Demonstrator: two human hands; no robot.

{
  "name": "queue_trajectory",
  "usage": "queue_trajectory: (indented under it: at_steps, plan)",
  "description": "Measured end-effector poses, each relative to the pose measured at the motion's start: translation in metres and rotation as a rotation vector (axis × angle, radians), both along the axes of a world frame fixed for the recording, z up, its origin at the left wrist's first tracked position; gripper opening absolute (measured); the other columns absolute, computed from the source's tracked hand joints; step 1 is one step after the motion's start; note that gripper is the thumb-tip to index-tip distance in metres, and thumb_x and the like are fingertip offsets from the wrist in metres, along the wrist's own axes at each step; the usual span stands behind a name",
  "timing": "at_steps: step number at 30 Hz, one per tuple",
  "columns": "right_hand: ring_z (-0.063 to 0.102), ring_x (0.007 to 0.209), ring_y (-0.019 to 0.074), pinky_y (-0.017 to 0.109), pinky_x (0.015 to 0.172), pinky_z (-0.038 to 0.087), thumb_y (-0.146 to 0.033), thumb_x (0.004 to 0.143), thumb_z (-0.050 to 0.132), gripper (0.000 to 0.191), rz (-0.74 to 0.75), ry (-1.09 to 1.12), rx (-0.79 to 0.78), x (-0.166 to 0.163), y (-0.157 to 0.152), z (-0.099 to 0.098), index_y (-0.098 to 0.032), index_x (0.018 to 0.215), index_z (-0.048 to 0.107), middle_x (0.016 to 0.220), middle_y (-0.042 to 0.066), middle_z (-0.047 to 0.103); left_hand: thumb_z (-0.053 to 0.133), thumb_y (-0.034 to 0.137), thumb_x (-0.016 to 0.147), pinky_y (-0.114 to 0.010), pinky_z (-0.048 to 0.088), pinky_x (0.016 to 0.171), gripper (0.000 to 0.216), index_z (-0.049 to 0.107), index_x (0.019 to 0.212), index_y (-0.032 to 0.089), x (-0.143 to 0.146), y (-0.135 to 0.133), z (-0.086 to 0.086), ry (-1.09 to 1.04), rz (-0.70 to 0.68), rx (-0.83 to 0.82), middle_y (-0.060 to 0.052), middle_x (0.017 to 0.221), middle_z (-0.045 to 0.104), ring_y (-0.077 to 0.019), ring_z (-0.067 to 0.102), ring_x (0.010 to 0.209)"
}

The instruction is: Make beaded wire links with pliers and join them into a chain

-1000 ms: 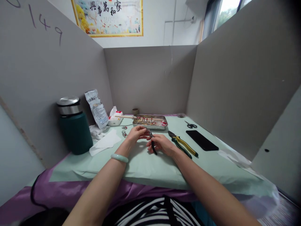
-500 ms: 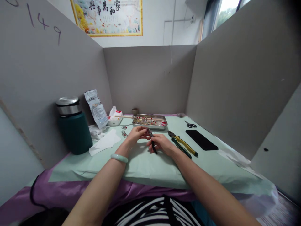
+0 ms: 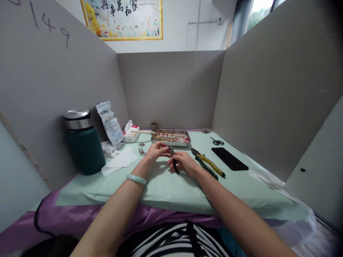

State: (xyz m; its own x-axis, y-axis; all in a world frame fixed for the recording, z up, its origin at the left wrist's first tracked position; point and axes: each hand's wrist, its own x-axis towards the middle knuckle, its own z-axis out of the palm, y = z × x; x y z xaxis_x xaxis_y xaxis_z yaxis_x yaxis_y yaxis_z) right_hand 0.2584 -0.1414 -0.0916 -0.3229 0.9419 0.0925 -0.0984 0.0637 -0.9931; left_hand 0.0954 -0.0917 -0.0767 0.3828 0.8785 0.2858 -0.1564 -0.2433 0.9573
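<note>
Black-handled slim metal pliers (image 3: 175, 166) clamped in my right fingers (image 3: 178, 157), left fingers (image 3: 162, 150) by their tip, hold I can't tell

The bench (image 3: 174, 194) wears a pale green sheet over a purple cloth (image 3: 88, 216) that shows along its front edge. At left stand a dark green flask (image 3: 85, 150) and a tilted pouch (image 3: 109, 123), with crumpled tissue (image 3: 109, 150), white paper (image 3: 120, 162) and a tissue pack (image 3: 131, 135) near. Small beaded pieces (image 3: 142, 152) lie left of a metal tray (image 3: 171, 144). At right rest yellow-and-green pliers (image 3: 211, 166), scissors (image 3: 218, 142) and a flat black rectangle (image 3: 229, 159).
</note>
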Motion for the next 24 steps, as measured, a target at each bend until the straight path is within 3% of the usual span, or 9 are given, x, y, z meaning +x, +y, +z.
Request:
queue_trajectory:
  at_steps: [15,24]
  plan:
    - [0.061,0.06,0.0152,0.029,0.053,0.054,-0.021,0.072,0.053,0.016,-0.041,-0.018,-0.006,-0.0017,-0.0023,0.0032,-0.015,0.086,0.059,0.078,0.007,0.067,0.077,0.031,0.068,-0.043,0.054,0.078,0.03,0.061,0.084,0.011,-0.0032,0.0068,-0.0054,-0.043,-0.02,0.017,-0.01,0.084,0.069,-0.0189,0.068,0.072]
    - [0.058,0.052,0.0133,0.027,0.046,0.05,-0.021,0.07,0.051,0.014,-0.094,-0.06,0.033,-0.0044,-0.0036,0.0053,-0.015,0.081,0.058,0.073,0.004,0.064,0.076,0.03,0.066,-0.041,0.054,0.076,0.028,0.063,0.081,0.011,0.0007,0.0005,0.0,0.034,0.013,0.022,-0.008,0.077,0.069,-0.0191,0.067,0.07]
